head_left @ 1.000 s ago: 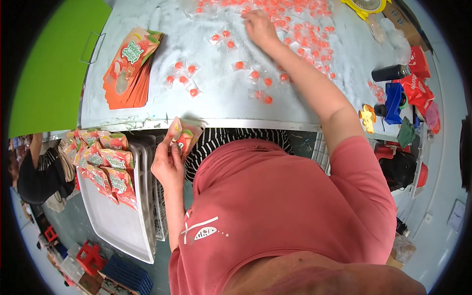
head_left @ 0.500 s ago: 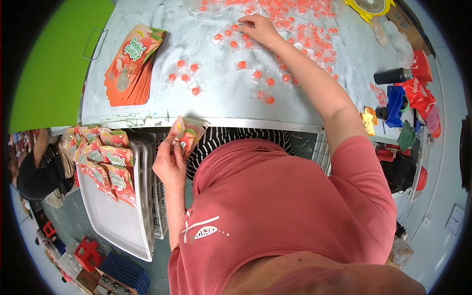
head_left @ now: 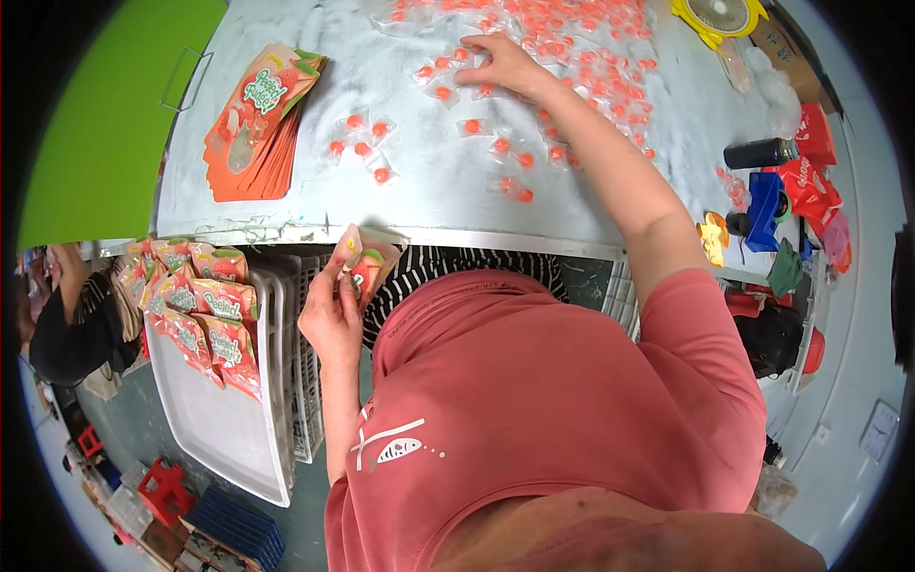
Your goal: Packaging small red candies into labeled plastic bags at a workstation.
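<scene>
Just below the table's front edge, my left hand (head_left: 329,319) grips an orange-red candy pouch (head_left: 370,270) between thumb and fingers. Its mouth looks spread, though its inside is hidden. Farther up, my right hand (head_left: 507,67) reaches over the table with thumb and forefinger apart and nothing seen between them. Small clear-wrapped red candies (head_left: 444,92) lie beside its fingertips, and a dense spread of more wrapped candies (head_left: 610,86) covers the table to its right. A separate small group of candies (head_left: 362,149) lies between the hands' areas, left of centre.
A fanned stack of flat pouches (head_left: 257,124) lies at the table's left. Filled-looking pouches (head_left: 224,300) sit on a grey tray (head_left: 205,429) below. On the right are a dark bottle (head_left: 761,153), a blue holder (head_left: 764,212) and a yellow fan (head_left: 717,14). Another person's arm (head_left: 71,281) shows far left.
My right thumb and forefinger have spread apart, and the candies by them have shifted slightly. My left hand keeps the pouch in nearly the same place.
</scene>
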The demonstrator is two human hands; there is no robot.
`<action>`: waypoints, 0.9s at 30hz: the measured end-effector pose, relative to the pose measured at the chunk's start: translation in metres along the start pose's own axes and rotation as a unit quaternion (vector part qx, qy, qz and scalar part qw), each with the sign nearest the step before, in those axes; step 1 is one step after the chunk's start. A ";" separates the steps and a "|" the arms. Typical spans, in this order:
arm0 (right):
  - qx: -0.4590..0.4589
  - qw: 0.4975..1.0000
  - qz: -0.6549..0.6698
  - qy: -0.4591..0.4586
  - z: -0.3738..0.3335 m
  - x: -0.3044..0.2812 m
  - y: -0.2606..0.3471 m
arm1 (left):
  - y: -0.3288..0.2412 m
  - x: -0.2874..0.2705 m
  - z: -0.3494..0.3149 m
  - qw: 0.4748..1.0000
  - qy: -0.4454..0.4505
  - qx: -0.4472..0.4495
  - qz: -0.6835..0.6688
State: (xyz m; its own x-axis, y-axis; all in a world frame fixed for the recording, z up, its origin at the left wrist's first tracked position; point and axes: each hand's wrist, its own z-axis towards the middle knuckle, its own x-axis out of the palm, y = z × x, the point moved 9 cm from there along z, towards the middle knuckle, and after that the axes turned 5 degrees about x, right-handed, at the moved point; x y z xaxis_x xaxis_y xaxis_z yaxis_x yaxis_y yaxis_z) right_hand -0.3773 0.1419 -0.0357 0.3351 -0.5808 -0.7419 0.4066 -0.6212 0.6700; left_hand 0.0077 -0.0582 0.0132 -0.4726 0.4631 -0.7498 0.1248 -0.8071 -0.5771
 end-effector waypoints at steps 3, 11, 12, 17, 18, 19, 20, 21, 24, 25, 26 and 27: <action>-0.026 0.995 -0.094 0.027 0.001 0.010 0.009 | 0.004 0.001 -0.001 1.000 0.009 -0.010 0.005; -0.047 0.988 -0.142 0.049 0.030 0.048 0.031 | -0.001 0.000 0.000 0.999 0.025 -0.020 0.006; -0.051 0.988 -0.141 0.036 0.033 0.050 0.034 | -0.002 0.000 0.000 0.999 0.025 -0.019 0.007; -0.040 0.997 -0.059 -0.028 0.029 0.039 0.045 | 0.001 -0.003 -0.001 0.999 0.024 -0.032 0.017; -0.038 0.998 -0.018 -0.051 0.022 0.027 0.042 | 0.002 -0.002 -0.002 0.999 0.025 -0.031 0.016; -0.036 0.996 0.022 -0.072 0.013 0.014 0.037 | 0.004 -0.006 -0.005 0.999 0.009 -0.032 0.008; -0.044 0.995 0.047 -0.077 0.004 0.005 0.031 | 0.006 -0.009 -0.007 0.999 -0.007 -0.032 0.000; -0.041 0.995 0.045 -0.078 -0.006 -0.005 0.022 | 0.007 -0.009 -0.008 0.999 -0.004 -0.031 -0.003; 0.044 0.993 0.107 -0.037 -0.039 -0.024 -0.011 | 0.013 -0.005 -0.009 0.999 0.010 -0.041 -0.011; 0.088 0.982 0.165 -0.034 -0.049 -0.029 -0.024 | 0.013 -0.004 -0.007 0.999 0.015 -0.037 -0.014; 0.130 0.966 0.222 -0.031 -0.058 -0.031 -0.035 | 0.009 -0.003 -0.005 1.000 0.021 -0.015 -0.004; 0.135 0.965 0.222 -0.035 -0.064 -0.035 -0.039 | 0.004 -0.002 -0.004 1.000 0.025 0.006 0.007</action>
State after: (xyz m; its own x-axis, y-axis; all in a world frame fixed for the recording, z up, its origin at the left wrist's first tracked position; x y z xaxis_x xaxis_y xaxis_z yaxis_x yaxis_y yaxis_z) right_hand -0.3504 0.2207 -0.0374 0.3637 -0.8494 -0.3824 -0.0027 -0.4114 0.9114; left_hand 0.0125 -0.0605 0.0108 -0.4264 0.4695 -0.7731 0.1207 -0.8176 -0.5630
